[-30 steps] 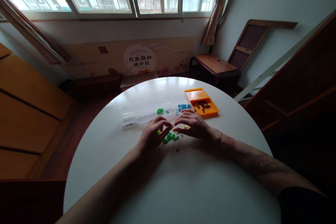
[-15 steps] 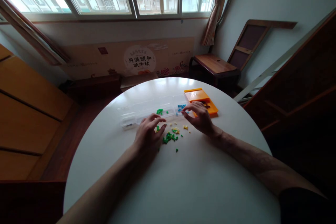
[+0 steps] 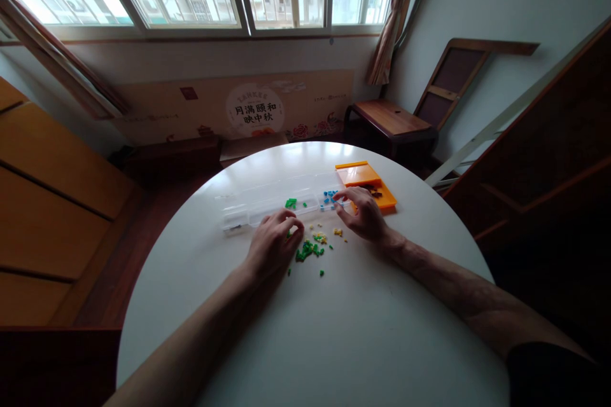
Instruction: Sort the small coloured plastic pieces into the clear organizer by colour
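Observation:
My left hand [image 3: 273, 243] is at the left side of a small pile of green pieces [image 3: 308, 250], its thumb and fingers drawn together. Whatever lies between its fingertips, if anything, is hidden. Small yellow pieces [image 3: 338, 232] are scattered to the right of its fingertips. Over the right end of a clear plastic compartment box [image 3: 258, 213], my right hand [image 3: 363, 213] hovers with index finger and thumb a little apart. Small blue pieces [image 3: 327, 198] lie in that end, close to its fingertips. Several green blocks [image 3: 291, 203] are in the box's middle compartment.
An orange case [image 3: 359, 173] with dark brown pieces [image 3: 376, 192] stands beyond my right hand. Everything rests on a round white table [image 3: 363, 331]. Behind it are a wooden chair [image 3: 391, 117] and a printed cardboard panel [image 3: 200, 102] under the window.
The fingers of my left hand have closed together from a spread pose. My right thumb and index finger have parted slightly and shifted a little to the right.

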`<state>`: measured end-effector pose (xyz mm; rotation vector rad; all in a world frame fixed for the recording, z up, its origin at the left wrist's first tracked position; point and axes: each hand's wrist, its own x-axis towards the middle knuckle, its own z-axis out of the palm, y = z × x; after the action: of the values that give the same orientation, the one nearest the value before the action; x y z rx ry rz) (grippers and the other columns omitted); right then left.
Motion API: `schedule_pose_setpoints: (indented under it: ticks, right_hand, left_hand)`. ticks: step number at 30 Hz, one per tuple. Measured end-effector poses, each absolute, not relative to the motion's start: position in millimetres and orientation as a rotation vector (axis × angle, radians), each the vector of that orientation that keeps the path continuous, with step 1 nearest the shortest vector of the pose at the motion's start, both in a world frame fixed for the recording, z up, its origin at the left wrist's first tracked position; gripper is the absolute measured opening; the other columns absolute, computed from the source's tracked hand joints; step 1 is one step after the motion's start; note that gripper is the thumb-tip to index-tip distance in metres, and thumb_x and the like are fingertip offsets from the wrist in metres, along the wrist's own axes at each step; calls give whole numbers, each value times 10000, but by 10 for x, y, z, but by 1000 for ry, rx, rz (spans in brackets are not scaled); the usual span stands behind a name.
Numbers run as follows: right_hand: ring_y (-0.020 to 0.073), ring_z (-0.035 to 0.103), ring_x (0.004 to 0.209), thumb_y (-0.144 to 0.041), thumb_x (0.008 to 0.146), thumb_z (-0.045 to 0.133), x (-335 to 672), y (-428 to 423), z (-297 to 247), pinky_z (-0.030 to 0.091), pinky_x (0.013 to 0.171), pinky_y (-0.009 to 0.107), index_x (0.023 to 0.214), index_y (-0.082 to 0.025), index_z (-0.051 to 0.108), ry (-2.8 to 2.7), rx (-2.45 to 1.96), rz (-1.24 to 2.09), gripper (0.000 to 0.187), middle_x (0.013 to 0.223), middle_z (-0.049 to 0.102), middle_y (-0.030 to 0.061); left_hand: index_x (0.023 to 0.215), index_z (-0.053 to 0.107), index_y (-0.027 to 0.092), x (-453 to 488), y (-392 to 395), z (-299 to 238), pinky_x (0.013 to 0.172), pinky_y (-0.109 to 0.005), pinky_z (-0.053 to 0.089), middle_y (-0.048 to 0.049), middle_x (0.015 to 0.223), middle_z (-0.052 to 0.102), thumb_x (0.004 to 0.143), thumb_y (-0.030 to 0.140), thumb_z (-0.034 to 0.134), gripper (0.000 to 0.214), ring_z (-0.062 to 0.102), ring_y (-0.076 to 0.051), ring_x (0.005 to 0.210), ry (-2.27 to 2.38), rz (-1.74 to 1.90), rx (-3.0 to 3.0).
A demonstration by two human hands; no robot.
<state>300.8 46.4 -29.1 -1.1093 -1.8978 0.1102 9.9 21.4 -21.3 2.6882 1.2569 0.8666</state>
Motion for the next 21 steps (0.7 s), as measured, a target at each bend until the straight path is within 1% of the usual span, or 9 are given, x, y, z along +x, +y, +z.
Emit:
schedule_pose_setpoints:
  ticks: [3, 6, 9, 16, 21]
  right_hand:
    - [277, 725, 1003, -232, 1006, 685, 2997, 434, -269, 520, 1034, 469, 1080, -250, 736, -1954, -1038, 103, 92, 1020, 792, 45]
    - [281, 721, 1031, -232, 1013, 685, 2977, 410, -256, 519, 1052, 474, 1104, -255, 734, -2009, -976, 87, 106, 1053, 797, 46]
    - [278, 725, 1036, -224, 1013, 693, 2963, 403, -266, 519, 1059, 474, 1118, -261, 731, -2034, -938, 87, 117, 1062, 801, 41]
    - [271, 732, 1052, -209, 1011, 701, 2971, 411, -283, 516, 1085, 480, 1106, -267, 730, -2051, -912, 114, 115, 1095, 807, 38]
    - [267, 735, 1059, -199, 1006, 706, 2970, 409, -279, 513, 1094, 471, 1094, -272, 735, -2070, -904, 130, 118, 1097, 810, 35]
  left_hand:
    - [1050, 735, 232, 107, 212, -206, 957, -403, 498, -78, 1194, 735, 1077, 250, 622, 118, 728, -259, 1092, 1268, 881, 2686]
    - [1069, 738, 237, 120, 194, -186, 979, -417, 503, -82, 1207, 731, 1066, 283, 639, 109, 723, -273, 1109, 1333, 883, 2660]
    - [1072, 748, 246, 122, 181, -177, 978, -421, 506, -75, 1213, 730, 1039, 322, 679, 108, 722, -276, 1098, 1365, 848, 2646]
    - [1007, 738, 254, 113, 188, -178, 944, -397, 481, -47, 1151, 758, 1079, 303, 639, 132, 721, -244, 1037, 1298, 837, 2710]
    - [1089, 752, 257, 126, 184, -186, 952, -404, 482, -55, 1174, 769, 1087, 326, 624, 145, 726, -256, 1060, 1352, 843, 2710]
